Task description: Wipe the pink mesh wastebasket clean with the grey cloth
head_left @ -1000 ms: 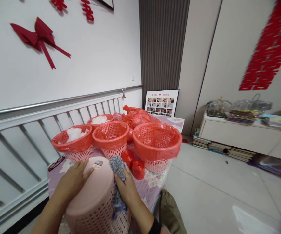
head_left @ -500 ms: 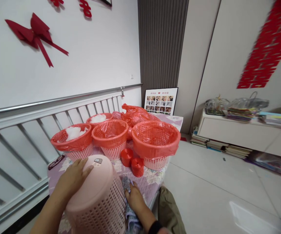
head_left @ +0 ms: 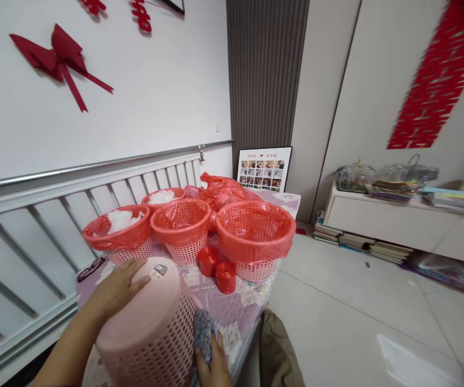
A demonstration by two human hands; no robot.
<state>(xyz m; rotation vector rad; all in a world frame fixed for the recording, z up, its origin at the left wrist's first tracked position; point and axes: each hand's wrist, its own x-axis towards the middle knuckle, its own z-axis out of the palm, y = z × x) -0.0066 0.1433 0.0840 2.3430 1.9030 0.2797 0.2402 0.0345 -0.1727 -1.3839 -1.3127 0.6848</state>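
A pink plastic basket (head_left: 147, 328) with holes in its side stands upside down on the near part of the table. My left hand (head_left: 121, 287) lies on its upturned base, fingers spread beside a small label. At the basket's right side, my right hand (head_left: 215, 361) is closed on a grey cloth (head_left: 203, 333), which touches the perforated wall. Beyond the basket, two rolls of red plastic ribbon, one here (head_left: 225, 277), sit side by side on the floral tablecloth (head_left: 232, 306).
Behind stand several baskets lined with red bags, one at the right (head_left: 256, 242); two hold white material. Red plastic bags (head_left: 227, 191) lie farther back. Glasses (head_left: 91, 269) rest at the left edge, near a white radiator (head_left: 22, 252). A low cabinet (head_left: 385, 217) is at right.
My right hand and the cloth have moved down and slightly left along the basket's side. The basket has shifted slightly left, with my left hand still on top.
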